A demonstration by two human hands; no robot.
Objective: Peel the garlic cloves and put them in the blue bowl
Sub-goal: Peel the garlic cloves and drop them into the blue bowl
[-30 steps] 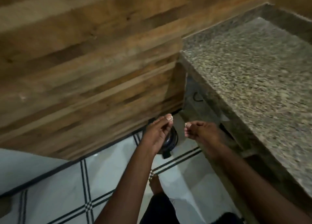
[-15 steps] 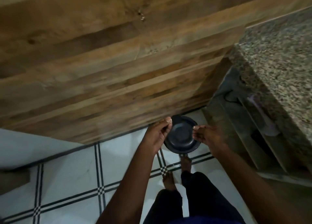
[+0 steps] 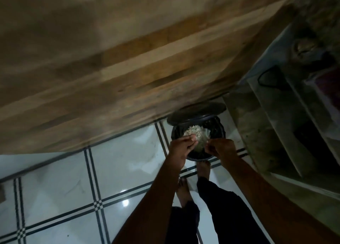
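No garlic clove or blue bowl shows in this view. Both my hands hover over an open black pedal bin on the floor. My left hand has its fingertips bunched together above the bin's left rim. My right hand is curled over the near rim, fingertips pointing left. The frame is blurred and dark, so I cannot tell whether either hand holds something. Pale scraps lie heaped inside the bin. Its round lid stands raised behind the opening.
A wooden panel wall rises behind the bin. A stone counter's side and shelf recess stand to the right. White floor tiles with dark lines spread to the left. My bare feet stand just before the bin.
The bin's lid has swung up and the scraps inside now show. Both hands have come lower and closer together over the opening. The camera has tilted further down.
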